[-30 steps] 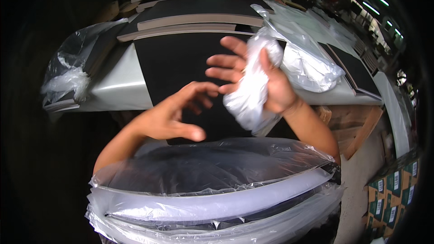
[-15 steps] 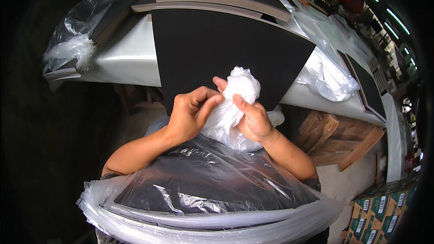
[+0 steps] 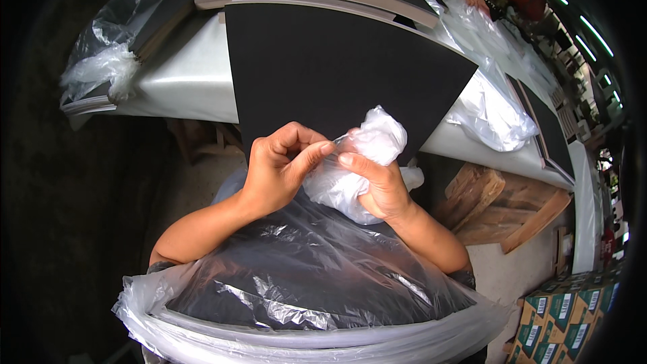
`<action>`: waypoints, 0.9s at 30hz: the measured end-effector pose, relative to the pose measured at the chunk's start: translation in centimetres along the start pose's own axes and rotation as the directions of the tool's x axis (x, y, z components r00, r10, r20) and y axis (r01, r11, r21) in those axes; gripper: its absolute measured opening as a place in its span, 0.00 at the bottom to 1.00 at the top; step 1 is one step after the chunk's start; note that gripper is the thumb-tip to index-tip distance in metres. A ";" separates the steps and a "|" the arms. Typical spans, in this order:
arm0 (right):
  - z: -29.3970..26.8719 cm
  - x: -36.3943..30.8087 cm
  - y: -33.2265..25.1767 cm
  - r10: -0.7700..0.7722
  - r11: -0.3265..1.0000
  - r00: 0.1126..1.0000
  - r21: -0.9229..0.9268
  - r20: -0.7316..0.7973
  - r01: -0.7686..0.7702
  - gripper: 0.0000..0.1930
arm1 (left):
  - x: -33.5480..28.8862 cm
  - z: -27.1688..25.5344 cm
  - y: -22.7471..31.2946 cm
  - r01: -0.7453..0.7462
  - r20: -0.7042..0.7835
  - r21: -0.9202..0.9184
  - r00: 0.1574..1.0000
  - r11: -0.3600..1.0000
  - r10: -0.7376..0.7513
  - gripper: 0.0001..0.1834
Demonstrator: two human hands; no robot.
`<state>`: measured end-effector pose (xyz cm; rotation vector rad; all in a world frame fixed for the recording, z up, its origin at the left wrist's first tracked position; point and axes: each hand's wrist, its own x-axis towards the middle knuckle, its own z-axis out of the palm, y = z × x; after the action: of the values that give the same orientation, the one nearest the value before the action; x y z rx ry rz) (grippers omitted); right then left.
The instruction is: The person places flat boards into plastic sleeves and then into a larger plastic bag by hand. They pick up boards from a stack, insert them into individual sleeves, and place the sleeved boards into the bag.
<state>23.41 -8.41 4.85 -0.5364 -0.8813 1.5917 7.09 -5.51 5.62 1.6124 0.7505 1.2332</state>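
I saw the right hand (image 3: 382,189) clasping a crumpled, translucent white plastic bundle (image 3: 381,136) before the flat black rectangular board (image 3: 344,61), the left hand (image 3: 275,170) pinching its thin edge. I judged this as teasing film loose; next called for a gentle pull.

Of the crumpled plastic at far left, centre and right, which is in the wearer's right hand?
The centre one: whitish plastic bundle, gripped in the right hand. The plastic bag at far left and silvery plastic film at right lie apart.
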 end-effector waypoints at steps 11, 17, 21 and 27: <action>0.2 -0.5 0.1 -0.072 0.989 0.993 -0.136 -0.096 0.059 0.08 | -0.2 0.3 -0.4 0.010 0.056 -0.145 0.998 0.989 -0.002 0.04; -0.5 -0.3 0.4 -0.135 0.964 0.988 -0.239 -0.075 0.114 0.08 | -0.3 0.0 -0.3 -0.050 0.083 0.083 0.996 0.995 0.043 0.08; -0.6 -0.3 0.4 -0.111 0.987 0.991 -0.127 -0.080 0.100 0.07 | -0.2 0.9 -0.3 -0.236 0.045 0.156 0.972 0.959 0.232 0.10; -1.0 -0.6 1.0 -0.069 0.998 0.996 -0.018 -0.063 0.068 0.07 | 0.0 -0.4 -0.3 -0.315 0.181 0.462 0.949 0.829 0.259 0.09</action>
<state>23.68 -8.82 3.38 -0.5597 -0.8564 1.4989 6.74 -5.22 5.34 2.2608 0.8101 1.2080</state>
